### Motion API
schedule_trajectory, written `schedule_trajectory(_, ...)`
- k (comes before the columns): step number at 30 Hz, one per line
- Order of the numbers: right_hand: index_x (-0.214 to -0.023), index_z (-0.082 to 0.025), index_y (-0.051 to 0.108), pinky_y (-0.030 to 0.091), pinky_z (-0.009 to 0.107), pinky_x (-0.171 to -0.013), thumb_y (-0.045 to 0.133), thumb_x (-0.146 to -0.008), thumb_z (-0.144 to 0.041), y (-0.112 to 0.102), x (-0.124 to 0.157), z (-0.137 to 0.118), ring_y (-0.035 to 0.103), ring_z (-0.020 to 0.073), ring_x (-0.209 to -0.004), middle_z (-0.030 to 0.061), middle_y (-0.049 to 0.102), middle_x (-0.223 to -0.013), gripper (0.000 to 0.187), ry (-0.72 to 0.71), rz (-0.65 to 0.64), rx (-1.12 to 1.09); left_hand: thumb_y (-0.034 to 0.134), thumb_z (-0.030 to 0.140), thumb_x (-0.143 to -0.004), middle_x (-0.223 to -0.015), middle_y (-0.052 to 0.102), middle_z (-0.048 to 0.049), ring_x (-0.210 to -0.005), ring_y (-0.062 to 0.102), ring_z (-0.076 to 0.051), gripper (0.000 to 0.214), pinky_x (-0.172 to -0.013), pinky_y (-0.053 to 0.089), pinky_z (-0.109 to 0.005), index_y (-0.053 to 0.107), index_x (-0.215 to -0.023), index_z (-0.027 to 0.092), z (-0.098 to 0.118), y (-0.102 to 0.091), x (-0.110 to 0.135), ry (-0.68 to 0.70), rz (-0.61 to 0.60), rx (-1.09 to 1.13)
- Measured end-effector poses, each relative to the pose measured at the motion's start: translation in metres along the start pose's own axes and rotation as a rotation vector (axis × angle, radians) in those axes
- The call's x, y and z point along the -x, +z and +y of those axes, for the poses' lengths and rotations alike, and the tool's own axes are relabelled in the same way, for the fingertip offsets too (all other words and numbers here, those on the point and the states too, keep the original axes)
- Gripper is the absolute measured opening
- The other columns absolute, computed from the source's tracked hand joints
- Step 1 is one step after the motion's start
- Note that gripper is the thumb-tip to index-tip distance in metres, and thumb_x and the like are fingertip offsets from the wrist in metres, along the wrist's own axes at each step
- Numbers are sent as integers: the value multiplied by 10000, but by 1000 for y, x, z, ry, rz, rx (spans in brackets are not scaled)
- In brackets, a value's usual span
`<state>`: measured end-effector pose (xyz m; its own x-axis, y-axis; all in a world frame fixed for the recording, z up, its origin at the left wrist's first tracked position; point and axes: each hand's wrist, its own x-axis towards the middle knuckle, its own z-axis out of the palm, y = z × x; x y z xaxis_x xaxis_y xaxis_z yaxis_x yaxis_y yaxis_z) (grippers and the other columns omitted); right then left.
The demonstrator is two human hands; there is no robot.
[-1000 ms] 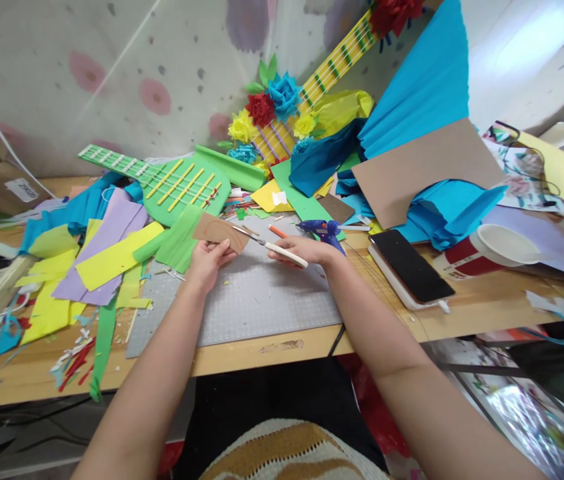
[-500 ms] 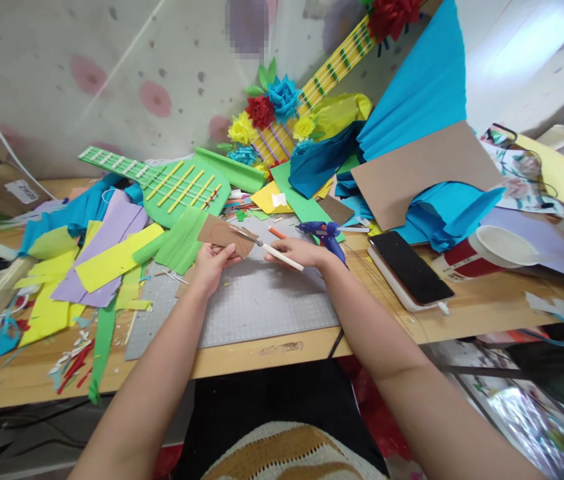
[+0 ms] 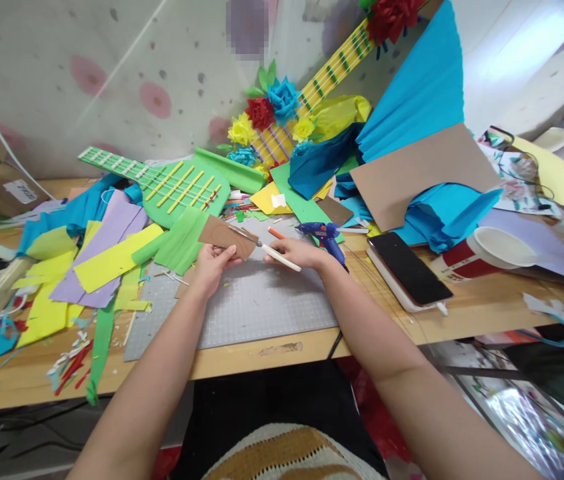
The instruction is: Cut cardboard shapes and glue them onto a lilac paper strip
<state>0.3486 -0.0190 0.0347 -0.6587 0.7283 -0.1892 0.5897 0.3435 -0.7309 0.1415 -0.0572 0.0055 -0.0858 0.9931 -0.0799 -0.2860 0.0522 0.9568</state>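
Note:
My left hand [image 3: 215, 262] pinches a small piece of brown cardboard [image 3: 216, 233] by its lower edge, thumb on top. A faint reddish curved line is drawn on the card. My right hand [image 3: 298, 253] is closed around scissors [image 3: 282, 259] with white handles, and their blades lie at the card's upper right edge. An orange stick [image 3: 276, 233], possibly a pencil, shows beside the right fingers. Both hands are above the grey cutting mat [image 3: 267, 303]. Just behind the right hand lies a blue glue gun [image 3: 327, 235].
A green paper guitar [image 3: 182, 190] and green and yellow strips lie to the left. Right of the mat are a black phone [image 3: 412, 268], a paper cup [image 3: 482, 253], and cut cardboard [image 3: 422, 170] with blue crepe paper [image 3: 417, 87]. Paper scraps [image 3: 75, 363] litter the front left.
The scissor handles have drawn slightly closer together at the cardboard. Both hands stay in nearly the same place.

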Motion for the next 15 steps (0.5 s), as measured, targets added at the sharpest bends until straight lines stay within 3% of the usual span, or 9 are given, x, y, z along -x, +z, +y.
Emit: schedule_trajectory(15, -711, -154, 545, 278, 244, -622, 489, -722, -609, 1, -5, 0, 396, 100, -611, -39, 421, -605, 458, 12, 38, -5, 799, 331, -505, -682, 656, 7, -559, 614, -100, 474, -544, 538, -227, 553, -864, 140, -2, 4, 1, 14, -18, 12)
